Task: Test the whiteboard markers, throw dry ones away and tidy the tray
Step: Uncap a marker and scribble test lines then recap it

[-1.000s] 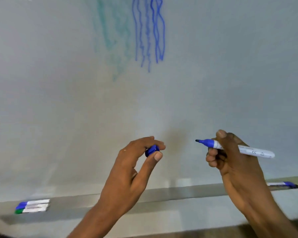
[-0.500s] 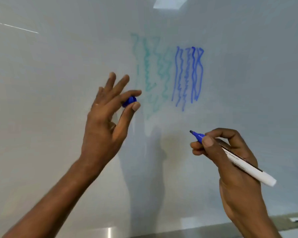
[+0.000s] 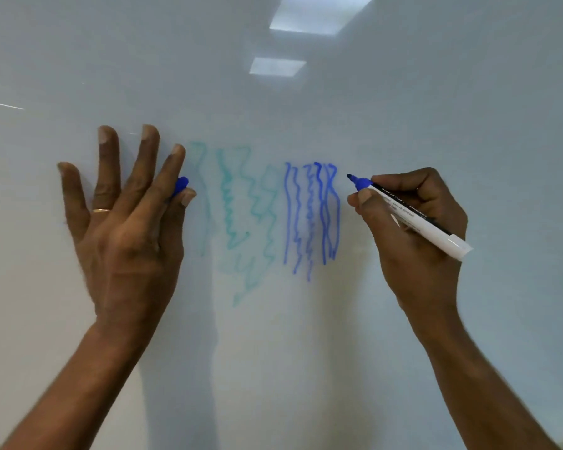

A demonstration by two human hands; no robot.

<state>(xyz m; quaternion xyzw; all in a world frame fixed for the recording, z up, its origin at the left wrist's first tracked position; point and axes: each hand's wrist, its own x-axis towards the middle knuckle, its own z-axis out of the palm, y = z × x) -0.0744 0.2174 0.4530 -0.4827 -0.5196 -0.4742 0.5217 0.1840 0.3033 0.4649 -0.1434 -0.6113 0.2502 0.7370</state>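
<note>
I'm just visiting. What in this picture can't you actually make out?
1. The small blue plastic cap: head view, mostly hidden behind forefinger and thumb of the left hand.
2. Black print on the white blue-tipped marker: head view, too small and blurred, partly covered by the right hand.
3. Whether the marker's tip touches the glossy whiteboard: the head view's angle cannot show it.
4. The marker tray: outside the head view's frame.

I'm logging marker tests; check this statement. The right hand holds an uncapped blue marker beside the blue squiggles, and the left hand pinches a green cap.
One error: the head view shows the cap in the left hand is blue, not green. The right hand does hold the uncapped blue marker beside the blue squiggles.
</note>
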